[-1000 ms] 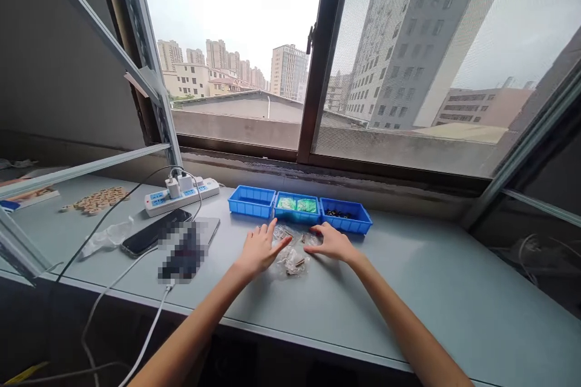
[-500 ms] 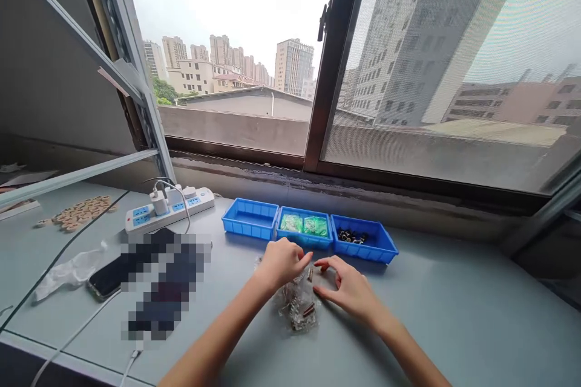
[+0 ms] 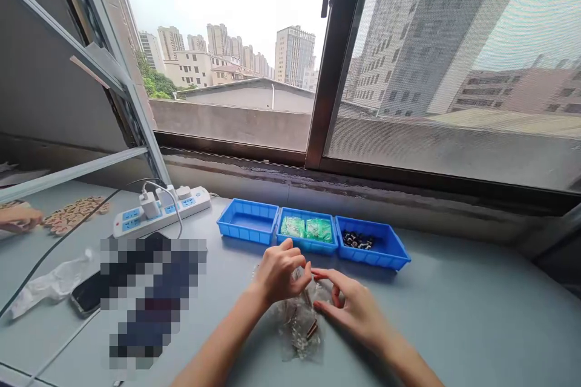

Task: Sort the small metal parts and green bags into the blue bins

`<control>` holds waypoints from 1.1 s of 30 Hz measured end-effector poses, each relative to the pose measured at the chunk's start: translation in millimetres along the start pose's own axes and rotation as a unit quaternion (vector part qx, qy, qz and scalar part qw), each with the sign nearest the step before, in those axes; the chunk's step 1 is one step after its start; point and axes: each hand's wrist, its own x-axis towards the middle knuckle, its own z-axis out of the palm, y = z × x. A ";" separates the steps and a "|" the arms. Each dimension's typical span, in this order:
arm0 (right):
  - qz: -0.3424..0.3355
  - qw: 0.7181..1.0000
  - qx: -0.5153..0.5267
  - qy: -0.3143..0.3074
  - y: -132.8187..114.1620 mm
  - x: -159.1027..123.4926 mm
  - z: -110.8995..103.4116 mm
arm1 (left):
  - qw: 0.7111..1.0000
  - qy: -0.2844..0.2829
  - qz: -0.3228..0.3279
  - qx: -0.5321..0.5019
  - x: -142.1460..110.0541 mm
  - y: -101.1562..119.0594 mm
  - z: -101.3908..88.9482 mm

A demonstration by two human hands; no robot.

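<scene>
My left hand [image 3: 282, 273] is closed, with thumb and index finger pinched together above a crumpled clear plastic bag [image 3: 300, 338]. What the pinch holds is too small and too hidden to make out. Beside it, my right hand [image 3: 351, 302] has thumb and index finger apart at the bag's right side, the index fingertip close to my left thumb. Small brownish metal pins [image 3: 312, 329] show through the plastic. Just beyond the hands stands a blue bin [image 3: 308, 246] with green-and-clear packets [image 3: 313, 229] in it.
Another blue bin [image 3: 247, 233] stands on the left; the right bin [image 3: 374, 259] holds small dark parts [image 3: 358, 240]. Farther left are a power strip [image 3: 163, 213], a phone [image 3: 88, 296], crumpled plastic [image 3: 54, 284] and small tan pieces [image 3: 72, 214]. Another person's hand [image 3: 18, 217] reaches in there.
My hands have come closer together over the bag, the right index finger nearing the left thumb. Another person's hand has appeared at the far left. The view has shifted slightly.
</scene>
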 end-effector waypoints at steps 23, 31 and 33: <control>0.012 0.939 0.314 0.138 -3.2 3.8 -24.2 | 0.978 0.125 -0.084 -0.143 8.4 23.5 1.5; -0.225 0.937 0.059 0.261 -9.0 -6.8 -24.5 | 0.970 0.141 -0.088 -0.177 4.0 14.8 6.1; -0.292 0.910 -0.024 0.292 -9.0 -8.8 -23.4 | 0.975 0.130 -0.088 -0.157 2.8 14.7 6.4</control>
